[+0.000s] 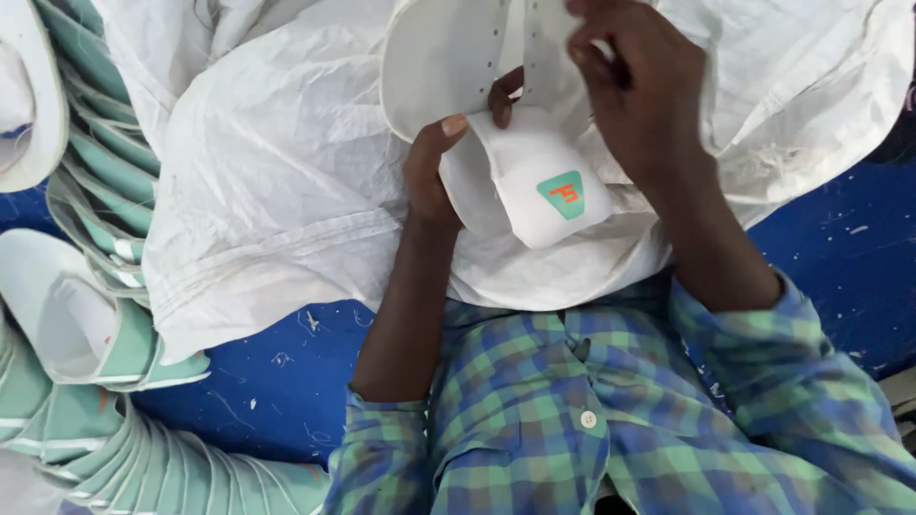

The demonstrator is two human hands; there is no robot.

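Over the white sack (277,172), my left hand (429,176) pinches the shoe upper's tongue (539,181) — right hand (634,91) grips its eyelet edge; I keep both firm.

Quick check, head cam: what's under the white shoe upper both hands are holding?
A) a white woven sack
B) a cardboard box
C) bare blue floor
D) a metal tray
A: the upper, gripped by the left hand and right hand, sits over a crumpled white woven sack; the blue floor shows only past the sack's edge.
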